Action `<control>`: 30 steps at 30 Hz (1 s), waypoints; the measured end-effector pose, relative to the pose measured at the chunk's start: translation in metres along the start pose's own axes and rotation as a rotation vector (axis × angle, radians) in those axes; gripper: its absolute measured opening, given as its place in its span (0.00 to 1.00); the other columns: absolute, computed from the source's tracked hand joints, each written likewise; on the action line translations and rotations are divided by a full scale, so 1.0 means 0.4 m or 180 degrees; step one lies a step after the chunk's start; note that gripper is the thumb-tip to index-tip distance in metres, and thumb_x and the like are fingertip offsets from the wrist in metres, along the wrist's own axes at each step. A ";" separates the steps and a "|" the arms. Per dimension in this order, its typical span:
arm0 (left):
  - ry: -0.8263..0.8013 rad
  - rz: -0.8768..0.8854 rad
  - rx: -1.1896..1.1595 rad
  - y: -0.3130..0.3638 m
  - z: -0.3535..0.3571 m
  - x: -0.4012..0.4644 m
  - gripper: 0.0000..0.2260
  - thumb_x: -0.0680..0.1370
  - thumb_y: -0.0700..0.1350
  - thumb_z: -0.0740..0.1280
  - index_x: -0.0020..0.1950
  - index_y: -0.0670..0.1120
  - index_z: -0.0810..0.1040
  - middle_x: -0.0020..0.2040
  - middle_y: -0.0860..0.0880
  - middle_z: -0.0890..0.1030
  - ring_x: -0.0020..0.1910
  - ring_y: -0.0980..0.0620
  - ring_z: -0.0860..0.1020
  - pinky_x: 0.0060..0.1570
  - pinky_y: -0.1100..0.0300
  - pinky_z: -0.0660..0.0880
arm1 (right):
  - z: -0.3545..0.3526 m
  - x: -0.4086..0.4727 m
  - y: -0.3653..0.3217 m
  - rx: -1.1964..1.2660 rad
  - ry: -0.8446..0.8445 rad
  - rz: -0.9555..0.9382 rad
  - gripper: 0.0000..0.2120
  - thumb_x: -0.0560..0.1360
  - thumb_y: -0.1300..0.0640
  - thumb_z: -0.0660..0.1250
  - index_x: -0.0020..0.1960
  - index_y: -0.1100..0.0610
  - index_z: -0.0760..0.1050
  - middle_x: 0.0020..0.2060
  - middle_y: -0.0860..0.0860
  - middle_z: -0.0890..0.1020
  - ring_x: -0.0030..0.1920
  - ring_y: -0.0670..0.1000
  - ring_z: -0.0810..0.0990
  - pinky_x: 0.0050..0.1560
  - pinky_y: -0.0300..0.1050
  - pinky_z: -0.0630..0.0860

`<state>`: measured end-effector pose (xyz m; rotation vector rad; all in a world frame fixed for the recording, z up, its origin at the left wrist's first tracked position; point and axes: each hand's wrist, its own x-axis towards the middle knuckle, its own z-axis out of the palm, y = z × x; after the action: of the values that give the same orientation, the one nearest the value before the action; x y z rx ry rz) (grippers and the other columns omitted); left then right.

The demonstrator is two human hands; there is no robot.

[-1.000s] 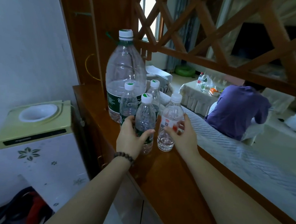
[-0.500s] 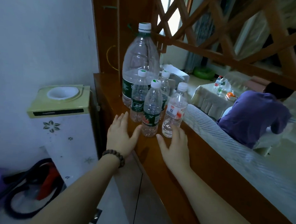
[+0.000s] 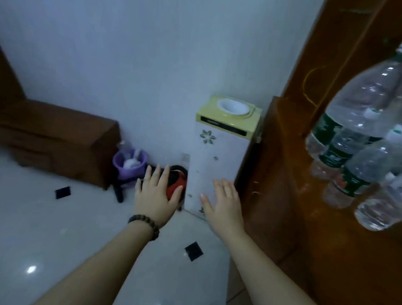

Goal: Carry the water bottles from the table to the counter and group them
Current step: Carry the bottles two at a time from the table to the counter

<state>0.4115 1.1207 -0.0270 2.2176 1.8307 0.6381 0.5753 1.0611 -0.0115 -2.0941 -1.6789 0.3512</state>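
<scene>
A large clear water bottle (image 3: 368, 92) with a white cap stands on the wooden counter (image 3: 288, 177) at the far right. Several small bottles are grouped in front of it, among them a green-labelled one (image 3: 357, 175) and a red-labelled one (image 3: 386, 208); all look blurred. My left hand (image 3: 155, 194), with a bead bracelet on the wrist, hangs open over the floor, well left of the counter. My right hand (image 3: 223, 206) is open too, held in front of the water dispenser, left of the counter's edge. Neither hand touches a bottle.
A white and yellow-green water dispenser (image 3: 221, 149) stands against the wall beside the counter. A purple bin (image 3: 130, 163) and a red and black object (image 3: 175, 186) sit on the tiled floor. A low brown cabinet (image 3: 51, 137) lies at the left.
Both hands have let go of the small bottles and pulled back off the counter. The view has swung left, so the bottles now sit at the right edge.
</scene>
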 end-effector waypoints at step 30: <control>0.1783 -0.4235 0.0774 -1.343 -0.828 -1.107 0.30 0.79 0.59 0.55 0.78 0.52 0.51 0.79 0.50 0.52 0.77 0.51 0.45 0.74 0.48 0.43 | 0.903 -0.715 -1.531 0.0145 -0.2138 -0.3615 0.28 0.80 0.43 0.55 0.76 0.54 0.57 0.78 0.54 0.55 0.78 0.53 0.47 0.77 0.52 0.46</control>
<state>-0.2738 0.7678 -0.0444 0.4424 3.1038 0.7208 -0.1819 0.9523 -0.0540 -0.7042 -2.8426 0.7089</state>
